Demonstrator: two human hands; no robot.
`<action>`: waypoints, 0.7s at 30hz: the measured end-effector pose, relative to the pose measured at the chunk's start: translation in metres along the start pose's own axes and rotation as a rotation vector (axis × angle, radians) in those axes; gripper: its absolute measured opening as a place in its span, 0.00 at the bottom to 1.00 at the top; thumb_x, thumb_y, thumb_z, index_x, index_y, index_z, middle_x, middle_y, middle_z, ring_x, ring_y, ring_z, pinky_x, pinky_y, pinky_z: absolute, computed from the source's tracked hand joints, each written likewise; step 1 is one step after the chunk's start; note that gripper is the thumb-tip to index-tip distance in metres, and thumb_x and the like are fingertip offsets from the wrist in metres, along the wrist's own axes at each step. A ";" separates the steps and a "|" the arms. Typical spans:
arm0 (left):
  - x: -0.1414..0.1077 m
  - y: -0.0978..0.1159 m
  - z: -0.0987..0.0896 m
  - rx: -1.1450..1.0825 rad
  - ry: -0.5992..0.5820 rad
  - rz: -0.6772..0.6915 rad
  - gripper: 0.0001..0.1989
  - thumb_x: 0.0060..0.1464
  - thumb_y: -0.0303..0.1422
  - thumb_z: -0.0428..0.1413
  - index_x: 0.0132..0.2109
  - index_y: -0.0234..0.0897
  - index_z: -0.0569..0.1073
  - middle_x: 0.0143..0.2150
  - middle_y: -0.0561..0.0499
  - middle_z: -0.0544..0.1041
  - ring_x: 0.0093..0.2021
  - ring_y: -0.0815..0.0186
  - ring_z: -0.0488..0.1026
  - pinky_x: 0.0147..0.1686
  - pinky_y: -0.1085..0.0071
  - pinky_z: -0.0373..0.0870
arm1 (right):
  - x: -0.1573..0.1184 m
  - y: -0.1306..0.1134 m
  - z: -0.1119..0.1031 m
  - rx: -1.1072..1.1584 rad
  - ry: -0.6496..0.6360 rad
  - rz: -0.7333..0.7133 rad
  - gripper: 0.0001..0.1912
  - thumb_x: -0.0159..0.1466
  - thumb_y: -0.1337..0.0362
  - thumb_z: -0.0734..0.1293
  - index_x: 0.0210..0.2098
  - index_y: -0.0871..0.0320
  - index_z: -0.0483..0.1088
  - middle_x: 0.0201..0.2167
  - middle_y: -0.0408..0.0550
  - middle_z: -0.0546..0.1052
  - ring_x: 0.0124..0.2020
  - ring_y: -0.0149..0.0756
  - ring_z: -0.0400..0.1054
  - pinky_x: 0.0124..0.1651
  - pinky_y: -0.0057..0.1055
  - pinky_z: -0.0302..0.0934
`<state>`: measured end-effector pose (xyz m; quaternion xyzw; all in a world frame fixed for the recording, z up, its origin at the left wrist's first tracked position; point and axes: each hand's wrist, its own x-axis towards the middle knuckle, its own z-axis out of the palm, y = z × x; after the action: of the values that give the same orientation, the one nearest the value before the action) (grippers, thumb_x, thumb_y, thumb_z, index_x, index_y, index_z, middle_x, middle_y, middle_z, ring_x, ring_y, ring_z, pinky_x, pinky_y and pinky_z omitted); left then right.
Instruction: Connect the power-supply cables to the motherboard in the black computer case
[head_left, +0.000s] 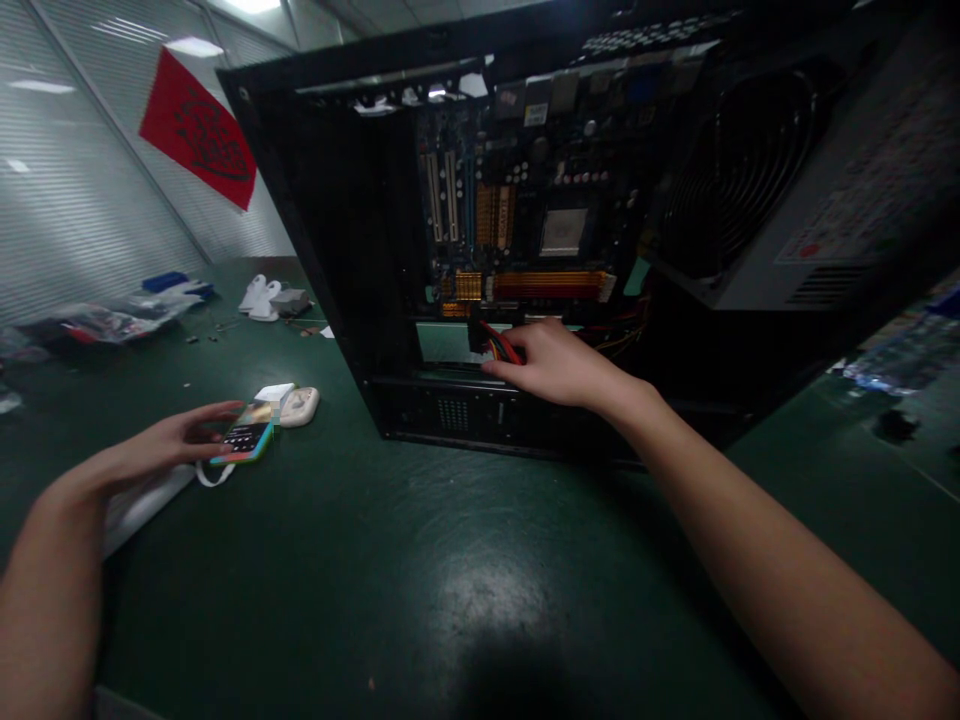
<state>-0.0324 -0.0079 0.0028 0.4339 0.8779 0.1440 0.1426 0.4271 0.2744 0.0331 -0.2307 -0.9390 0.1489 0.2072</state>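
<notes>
The open computer case (405, 412) stands on the counter (337, 580). Its board (525, 160) and power box (780, 255) are already inside. The shiny chip (564, 232) has nothing on top. Low in the case, the right hand (559, 365) pinches some wires (504, 345); I can't tell if they're plugged in. The left hand (184, 437) is loosely open, touching a phone (249, 437) on the left.

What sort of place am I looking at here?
Probably an office-like workshop for computer hardware. An open computer case stands on a green tabletop, its motherboard exposed; the right hand holds coloured cables, and slatted blinds show at the left.
</notes>
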 end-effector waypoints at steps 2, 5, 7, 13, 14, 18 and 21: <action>0.003 -0.006 0.000 -0.094 -0.089 -0.035 0.52 0.42 0.53 0.65 0.71 0.34 0.65 0.67 0.38 0.74 0.61 0.44 0.76 0.56 0.53 0.78 | 0.000 0.000 0.000 -0.003 -0.002 0.000 0.16 0.68 0.56 0.69 0.28 0.59 0.71 0.23 0.44 0.70 0.26 0.33 0.61 0.34 0.32 0.47; 0.008 -0.016 0.000 -0.140 -0.140 -0.058 0.54 0.44 0.52 0.66 0.73 0.34 0.61 0.70 0.37 0.69 0.64 0.44 0.73 0.61 0.52 0.74 | 0.000 -0.001 -0.001 0.002 -0.005 0.002 0.15 0.68 0.56 0.69 0.28 0.59 0.72 0.23 0.44 0.70 0.26 0.33 0.61 0.34 0.32 0.48; 0.009 -0.018 0.000 -0.143 -0.139 -0.056 0.53 0.45 0.52 0.66 0.73 0.34 0.60 0.71 0.37 0.69 0.65 0.44 0.72 0.61 0.52 0.74 | 0.000 -0.001 -0.001 0.005 -0.010 0.002 0.15 0.68 0.56 0.69 0.29 0.59 0.72 0.23 0.44 0.71 0.26 0.33 0.61 0.34 0.32 0.48; 0.006 -0.011 0.000 -0.154 -0.126 -0.069 0.53 0.45 0.53 0.65 0.72 0.33 0.62 0.66 0.36 0.74 0.60 0.43 0.76 0.55 0.52 0.78 | 0.000 0.000 0.000 0.007 -0.004 0.002 0.15 0.68 0.56 0.69 0.29 0.59 0.72 0.23 0.44 0.71 0.25 0.32 0.61 0.34 0.32 0.47; 0.006 -0.009 0.000 -0.164 -0.127 -0.063 0.53 0.45 0.54 0.65 0.72 0.32 0.62 0.66 0.36 0.74 0.60 0.43 0.76 0.56 0.53 0.77 | 0.000 0.000 0.000 0.009 -0.003 -0.001 0.15 0.68 0.56 0.69 0.29 0.59 0.72 0.23 0.44 0.71 0.25 0.32 0.61 0.34 0.32 0.47; 0.006 -0.009 0.001 -0.202 -0.147 -0.068 0.57 0.43 0.58 0.64 0.73 0.32 0.60 0.71 0.38 0.68 0.66 0.46 0.70 0.61 0.57 0.73 | 0.001 0.002 0.001 -0.002 -0.003 -0.014 0.15 0.68 0.56 0.69 0.28 0.59 0.71 0.23 0.44 0.71 0.26 0.32 0.61 0.33 0.32 0.47; 0.009 -0.016 0.002 -0.199 -0.107 -0.071 0.56 0.42 0.62 0.63 0.72 0.35 0.64 0.72 0.41 0.68 0.67 0.46 0.69 0.62 0.56 0.72 | 0.001 0.001 0.000 -0.001 -0.003 -0.014 0.15 0.68 0.56 0.69 0.28 0.59 0.71 0.23 0.44 0.71 0.26 0.33 0.61 0.34 0.32 0.47</action>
<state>-0.0487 -0.0101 -0.0061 0.3934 0.8651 0.2020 0.2365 0.4268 0.2754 0.0327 -0.2241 -0.9409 0.1473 0.2067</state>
